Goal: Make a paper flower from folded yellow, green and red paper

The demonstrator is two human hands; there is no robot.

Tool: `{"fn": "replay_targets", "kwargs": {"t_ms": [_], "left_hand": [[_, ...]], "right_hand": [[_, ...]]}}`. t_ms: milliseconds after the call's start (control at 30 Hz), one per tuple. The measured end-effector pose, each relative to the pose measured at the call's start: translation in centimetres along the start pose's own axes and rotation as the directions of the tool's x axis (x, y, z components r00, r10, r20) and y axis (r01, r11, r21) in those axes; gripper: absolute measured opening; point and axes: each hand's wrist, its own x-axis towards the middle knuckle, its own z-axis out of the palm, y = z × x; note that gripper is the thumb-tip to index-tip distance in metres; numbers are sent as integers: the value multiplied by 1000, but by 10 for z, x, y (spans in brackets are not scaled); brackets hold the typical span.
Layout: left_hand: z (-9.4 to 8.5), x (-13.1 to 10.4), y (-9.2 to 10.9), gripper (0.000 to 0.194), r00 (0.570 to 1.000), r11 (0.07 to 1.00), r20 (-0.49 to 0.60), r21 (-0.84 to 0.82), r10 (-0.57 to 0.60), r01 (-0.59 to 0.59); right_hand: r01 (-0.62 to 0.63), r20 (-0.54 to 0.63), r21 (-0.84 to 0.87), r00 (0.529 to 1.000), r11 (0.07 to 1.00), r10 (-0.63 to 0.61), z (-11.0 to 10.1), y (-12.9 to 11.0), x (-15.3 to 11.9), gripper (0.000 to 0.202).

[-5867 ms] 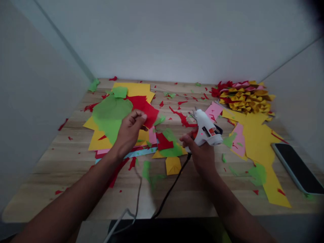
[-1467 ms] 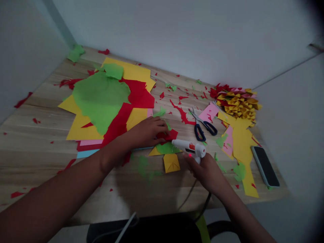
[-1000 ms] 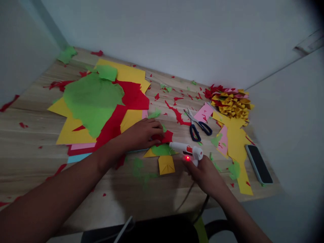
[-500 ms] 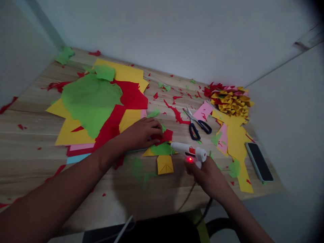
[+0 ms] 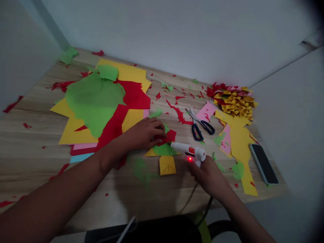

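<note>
While the left hand (image 5: 149,131) rests on the red paper piece (image 5: 171,135) near the front of the table (image 5: 106,209), the nozzle of the white glue gun (image 5: 187,149) points at the near edge of that piece. Nozzle contact with the paper cannot be confirmed. The fingers of the left hand curl downward, presumably to steady the paper; whether they pinch it cannot be determined. The right hand (image 5: 206,172) is wrapped around the handle of the glue gun, an arrangement that likely gives control of nozzle direction. A red indicator is lit on the gun's side, which suggests power is on.

Directly below the red paper piece lies a green paper piece (image 5: 163,149); a creased yellow square (image 5: 167,165) sits on its near side. Beyond the gun, the scissors (image 5: 195,118) lie with blades slightly parted, apparently set aside within reach.

Nothing visible serves as a container: a large green sheet (image 5: 93,101) tops the loose layers at left, while a folded-paper cluster (image 5: 235,101) occupies the far right, behind a phone (image 5: 264,164).
</note>
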Motion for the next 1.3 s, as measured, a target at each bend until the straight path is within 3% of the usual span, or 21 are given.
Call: {"fn": "replay_targets", "kwargs": {"t_ms": [600,833,1300], "left_hand": [[0,0,3,28,999,998,25,60,20,-22],[0,1,5,31,998,993,64,114,-29,22],[1,-1,2,29,998,996,54,90,-13,8]], "right_hand": [[-47,-7,69,999,997,47,-2,1,2,31],[-35,14,29,999,999,35,-3,2,0,35],[-23,3,-16,1000,1000,23,0,-2,5,33]]}}
